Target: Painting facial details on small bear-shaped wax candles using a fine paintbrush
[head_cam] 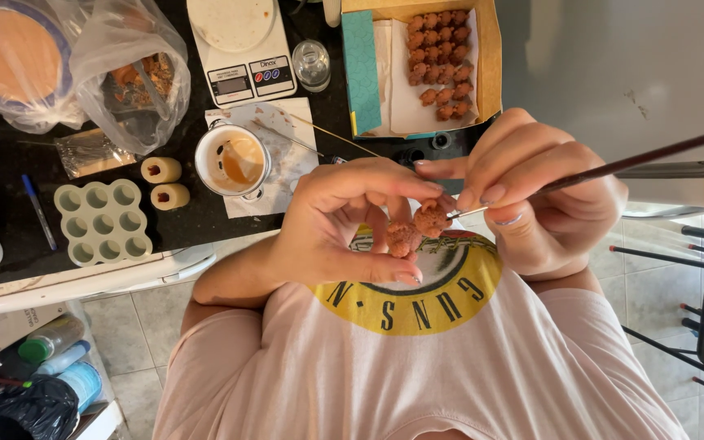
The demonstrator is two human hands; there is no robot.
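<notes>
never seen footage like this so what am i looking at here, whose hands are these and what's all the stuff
There is no machine: a person wears one camera on the head, looking down at their own chest and two bare hands. That is why the counter sits at the top of the picture and the shirt at the bottom.

The left hand holds a small brown figure between its fingers. The right hand holds a thin brush, its tip at the figure.

On the dark counter lie a box with rows of similar brown pieces, a kitchen scale, a small glass jar, a cup of brownish liquid, a pale green mould and plastic bags.
</notes>
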